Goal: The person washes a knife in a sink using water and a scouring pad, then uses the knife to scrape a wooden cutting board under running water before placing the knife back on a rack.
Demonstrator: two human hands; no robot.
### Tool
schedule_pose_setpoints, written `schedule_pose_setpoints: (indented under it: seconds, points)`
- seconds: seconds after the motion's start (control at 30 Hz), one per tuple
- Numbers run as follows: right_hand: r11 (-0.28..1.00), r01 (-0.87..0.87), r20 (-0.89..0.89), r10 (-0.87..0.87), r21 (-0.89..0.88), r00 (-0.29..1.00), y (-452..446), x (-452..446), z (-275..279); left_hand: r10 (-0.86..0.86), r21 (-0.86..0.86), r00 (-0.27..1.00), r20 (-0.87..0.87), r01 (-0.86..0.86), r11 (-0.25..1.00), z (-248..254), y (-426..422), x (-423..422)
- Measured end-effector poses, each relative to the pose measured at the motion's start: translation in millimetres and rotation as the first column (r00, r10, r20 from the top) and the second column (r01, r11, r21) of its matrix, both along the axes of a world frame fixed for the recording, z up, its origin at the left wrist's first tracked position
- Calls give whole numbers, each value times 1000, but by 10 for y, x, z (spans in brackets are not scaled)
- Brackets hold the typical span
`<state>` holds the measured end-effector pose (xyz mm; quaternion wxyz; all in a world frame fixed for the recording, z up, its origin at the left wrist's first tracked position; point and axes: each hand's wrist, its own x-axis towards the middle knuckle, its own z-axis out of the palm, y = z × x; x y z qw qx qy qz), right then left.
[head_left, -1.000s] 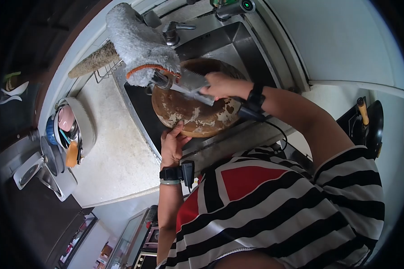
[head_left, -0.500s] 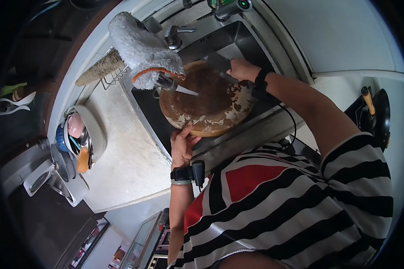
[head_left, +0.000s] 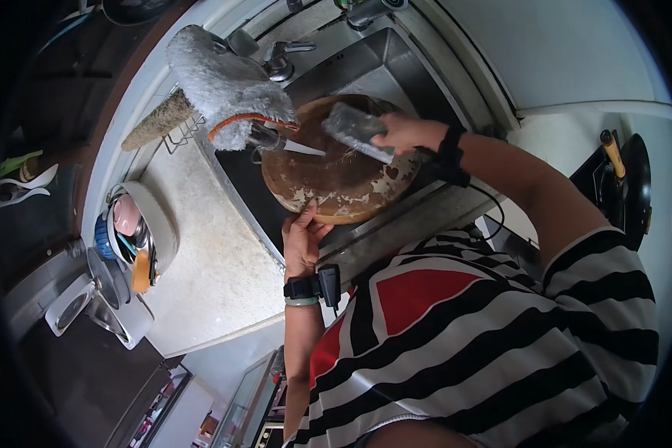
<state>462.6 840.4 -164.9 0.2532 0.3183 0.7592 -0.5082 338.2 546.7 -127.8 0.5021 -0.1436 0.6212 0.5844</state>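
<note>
A round wooden board (head_left: 313, 175) with pale, flaking patches rests tilted in the sink. My left hand (head_left: 304, 237) grips its near edge, thumb on top and fingers at the rim. Over the board's right part, my right hand (head_left: 411, 134) is closed on the handle end of a wide-bladed cleaver (head_left: 351, 128), whose blade lies close above the wood. Water runs from the faucet spout (head_left: 265, 137) onto the board. A fluffy grey cloth (head_left: 224, 82) with an orange edge hangs over the faucet.
The steel sink (head_left: 388, 67) surrounds the board. On the left counter (head_left: 201, 254) stands a white basin (head_left: 160, 224) with bowls and utensils. Pot lids (head_left: 104, 276) stand beyond it. A brown loofah (head_left: 157, 123) lies on a wire rack. At the right is a black pan (head_left: 638, 187).
My right hand has swept the cleaver away to the right, then back left over the board, its blade turning. My left hand keeps its hold on the edge. The view has shifted slightly.
</note>
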Motion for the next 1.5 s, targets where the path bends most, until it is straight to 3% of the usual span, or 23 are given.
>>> schedule_pose_setpoints:
  seconds: [0.1, 0.2, 0.3, 0.37, 0.4, 0.53, 0.57, 0.6, 0.63, 0.73, 0.8, 0.83, 0.87, 0.9, 0.97, 1.03, 1.13, 1.2, 1.23, 1.33, 1.37, 1.4, 1.5]
  points:
    - [987, -53, 154, 30, 151, 988, 337, 173, -163, 15, -3, 1000, 11, -15, 1000, -5, -13, 10]
    - [964, 30, 95, -57, 266, 994, 284, 257, 83, 5, 34, 1000, 16, -6, 999, 16, 24, 10]
    - [991, -24, -116, 39, 130, 992, -241, 122, 264, 5, 15, 999, 33, -5, 1000, -56, -34, 24]
    - [994, -85, -5, 85, -75, 996, -521, -80, 671, -13, 4, 999, 47, 13, 1000, -94, -33, 1]
    - [992, -101, -76, 95, -75, 993, -641, -125, 599, -20, 5, 999, 45, 20, 1000, -92, -13, 1]
    - [984, -176, -20, 176, -37, 984, -495, -164, 502, -13, 1, 998, 55, 13, 1000, -81, -35, -12]
    - [993, -103, 3, 103, -54, 995, -361, -119, 462, -16, 16, 998, 64, 15, 1000, -84, -43, -3]
    - [994, -99, -7, 100, 50, 995, -189, -54, 135, -17, 17, 998, 65, 16, 1000, -87, -54, 2]
    - [991, -97, 67, 91, 95, 994, -7, -27, 115, -12, 8, 998, 62, 11, 1000, -98, -53, 3]
    - [984, -45, 10, 44, 172, 999, 300, 88, 65, -12, 26, 997, 78, 10, 1000, -153, -76, -17]
    - [906, -90, -27, 111, 414, 993, 357, -1, 135, -15, 53, 996, 90, 10, 999, -175, -64, -34]
    - [904, -173, -38, 204, 392, 978, 303, -104, 82, -5, 34, 996, 94, 2, 999, -173, -53, -21]
    - [938, -131, -115, 175, 320, 978, 83, -191, 376, 6, 14, 995, 100, -7, 1000, -176, -49, 2]
    - [971, -102, -85, 123, 218, 989, -107, -326, 361, 8, 9, 995, 101, -9, 1000, -201, -67, 16]
    - [980, -183, -179, 195, 82, 964, -446, -534, 506, -6, 15, 992, 124, 4, 1000, -265, -96, 10]
    - [950, -295, -145, 308, 100, 940, -667, -720, 506, -14, 18, 991, 131, 12, 1000, -267, -79, -1]
    - [950, -301, -91, 308, 83, 947, -757, -799, 439, -30, 16, 991, 131, 28, 999, -270, -95, -12]
    - [946, -239, -218, 286, 219, 933, -648, -741, 137, -39, 14, 991, 125, 38, 999, -257, -91, -1]
    - [979, -137, -196, 166, 154, 967, -522, -695, 147, -31, 19, 994, 100, 29, 999, -223, -84, 26]
    - [941, -125, -112, 167, 314, 980, -41, -572, 17, -26, 8, 997, 78, 26, 1000, -175, -85, 19]
    - [954, -56, -33, 69, 295, 997, 91, -531, 27, -40, -10, 996, 79, 41, 999, -158, -96, 4]
    - [942, -89, 52, 76, 324, 996, 220, -521, -67, -41, -4, 996, 75, 42, 999, -173, -93, -12]
    - [862, -168, 34, 173, 477, 984, 417, -479, -212, -28, 13, 995, 93, 27, 1000, -230, -100, -13]
